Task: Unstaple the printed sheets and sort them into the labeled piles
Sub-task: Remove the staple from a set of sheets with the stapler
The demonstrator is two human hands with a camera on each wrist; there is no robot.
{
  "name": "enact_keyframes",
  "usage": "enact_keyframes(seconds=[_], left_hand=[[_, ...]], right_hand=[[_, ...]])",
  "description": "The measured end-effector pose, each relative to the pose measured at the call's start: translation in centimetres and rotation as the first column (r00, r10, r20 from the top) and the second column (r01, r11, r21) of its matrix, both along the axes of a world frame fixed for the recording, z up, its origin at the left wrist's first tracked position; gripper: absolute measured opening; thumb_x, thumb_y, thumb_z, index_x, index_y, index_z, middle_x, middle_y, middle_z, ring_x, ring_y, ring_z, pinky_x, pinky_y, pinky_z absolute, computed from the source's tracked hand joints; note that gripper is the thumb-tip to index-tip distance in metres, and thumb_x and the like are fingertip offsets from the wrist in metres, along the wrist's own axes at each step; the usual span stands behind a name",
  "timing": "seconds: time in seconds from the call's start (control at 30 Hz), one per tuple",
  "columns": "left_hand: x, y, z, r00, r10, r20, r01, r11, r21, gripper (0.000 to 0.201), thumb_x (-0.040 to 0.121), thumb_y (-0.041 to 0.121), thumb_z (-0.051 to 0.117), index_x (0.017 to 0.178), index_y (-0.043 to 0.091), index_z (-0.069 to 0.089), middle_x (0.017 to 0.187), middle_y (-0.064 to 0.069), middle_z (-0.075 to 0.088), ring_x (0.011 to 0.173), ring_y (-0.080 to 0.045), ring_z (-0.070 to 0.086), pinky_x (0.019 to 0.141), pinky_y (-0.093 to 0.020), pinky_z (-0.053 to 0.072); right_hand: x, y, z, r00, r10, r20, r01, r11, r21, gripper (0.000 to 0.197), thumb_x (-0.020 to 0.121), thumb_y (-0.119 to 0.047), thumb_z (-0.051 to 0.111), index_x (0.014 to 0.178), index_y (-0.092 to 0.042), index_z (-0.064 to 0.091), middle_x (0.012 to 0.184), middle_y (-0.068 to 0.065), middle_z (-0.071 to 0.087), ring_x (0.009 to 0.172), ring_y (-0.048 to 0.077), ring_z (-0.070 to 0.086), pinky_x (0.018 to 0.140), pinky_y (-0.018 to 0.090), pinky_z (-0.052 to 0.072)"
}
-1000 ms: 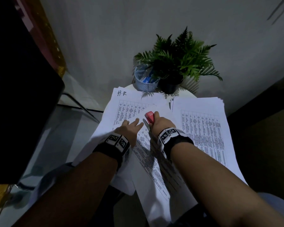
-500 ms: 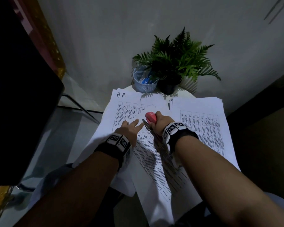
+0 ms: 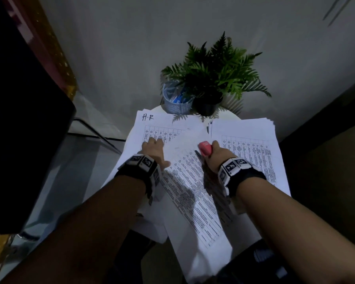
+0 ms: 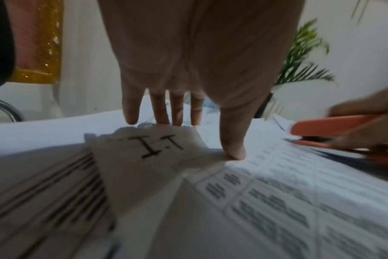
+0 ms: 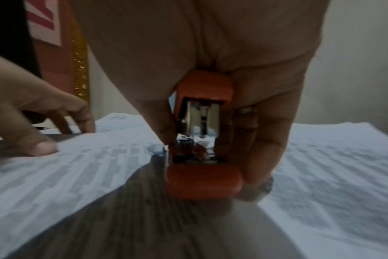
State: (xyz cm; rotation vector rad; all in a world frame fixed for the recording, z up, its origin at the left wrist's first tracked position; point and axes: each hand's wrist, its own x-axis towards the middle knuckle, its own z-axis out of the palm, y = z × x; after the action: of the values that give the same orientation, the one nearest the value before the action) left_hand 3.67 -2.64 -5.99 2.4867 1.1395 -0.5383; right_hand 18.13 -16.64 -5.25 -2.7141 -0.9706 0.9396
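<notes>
Head view: your left hand (image 3: 153, 153) lies flat, fingers straight, at centre-left of the frame, pressing the stapled sheets (image 3: 191, 181) that run diagonally from centre toward the lower right. Your right hand (image 3: 214, 153) sits just right of centre, curled round a red stapler (image 3: 205, 148). The HR pile (image 3: 152, 124) lies upper left of the hands, a second pile (image 3: 252, 148) to the right; its label is hidden.

Left wrist view: fingertips (image 4: 177, 121) and thumb press the paper at mid-frame. A corner marked "I.T" (image 4: 153, 147) curls up just below them. The stapler shows at the right edge, near the thumb but apart from it.

Right wrist view: the hand clamps the stapler at centre frame, its near end just above the sheets; whether it touches the staple, you cannot tell. The image is blurred.

Handling, as a judgement: the sheets are light, limp, slippery over one another and easily torn at the staple. Pin them flat close beside the stapled corner and lift single sheets by an edge.
</notes>
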Motion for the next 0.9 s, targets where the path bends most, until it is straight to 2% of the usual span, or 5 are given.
enact_keyframes(seconds=[0.23,0.5,0.63,0.8,0.9], left_hand=[[1.1,0.6,0.5,0.986,0.022,-0.162,-0.02,1.0,0.013,0.077,0.073,0.049,0.075,0.13,0.011,0.039,0.135,-0.013,0.036,0.127,-0.033,0.034,0.098,-0.046,0.037],[-1.0,-0.2,4.2,0.974,0.17,0.15,-0.135,0.967,-0.215,0.037,0.082,0.011,0.065,0.118,0.01,0.06,0.116,-0.011,0.064,0.104,-0.028,0.06,0.08,-0.028,0.043],[-3.4,-1.7,7.0,0.771,0.467,0.433,-0.247,0.846,-0.473,0.032,0.077,0.002,0.065,0.103,0.02,0.066,0.097,-0.008,0.07,0.089,-0.028,0.067,0.083,-0.039,0.054],[-4.9,-5.3,10.1,0.629,0.493,0.601,-0.154,0.837,-0.526,0.033,0.075,0.0,0.059,0.092,0.027,0.068,0.094,-0.008,0.072,0.088,-0.028,0.068,0.083,-0.049,0.055],[-5.1,-7.1,11.3,0.615,0.44,0.654,-0.102,0.867,-0.487,0.036,0.078,-0.003,0.058,0.104,0.018,0.069,0.097,-0.006,0.07,0.091,-0.025,0.065,0.078,-0.033,0.054]], right_hand=[[4.2,-4.3,-0.5,0.953,-0.284,0.102,0.287,0.958,-0.021,0.064,0.092,-0.051,0.043,0.134,-0.005,0.031,0.123,0.024,0.055,0.112,0.038,0.055,0.092,0.042,0.042],[3.2,-5.6,2.0,0.92,-0.229,0.318,0.21,0.973,0.095,0.053,0.086,-0.038,0.059,0.13,-0.014,0.04,0.13,0.014,0.04,0.116,0.036,0.048,0.093,0.043,0.041],[0.2,-3.7,5.4,0.965,-0.256,0.061,0.186,0.827,0.531,0.013,0.083,-0.026,0.063,0.095,-0.02,0.062,0.11,0.006,0.054,0.095,0.027,0.06,0.09,0.039,0.046],[-4.6,-2.1,10.0,0.936,-0.134,-0.327,0.319,0.718,0.619,0.01,0.083,-0.017,0.067,0.086,-0.009,0.071,0.085,0.003,0.067,0.077,0.014,0.058,0.066,0.018,0.047],[-5.8,-2.5,11.8,0.914,-0.14,-0.381,0.364,0.698,0.617,0.013,0.082,-0.018,0.068,0.086,-0.007,0.073,0.079,0.0,0.065,0.071,0.01,0.056,0.055,0.01,0.041]])
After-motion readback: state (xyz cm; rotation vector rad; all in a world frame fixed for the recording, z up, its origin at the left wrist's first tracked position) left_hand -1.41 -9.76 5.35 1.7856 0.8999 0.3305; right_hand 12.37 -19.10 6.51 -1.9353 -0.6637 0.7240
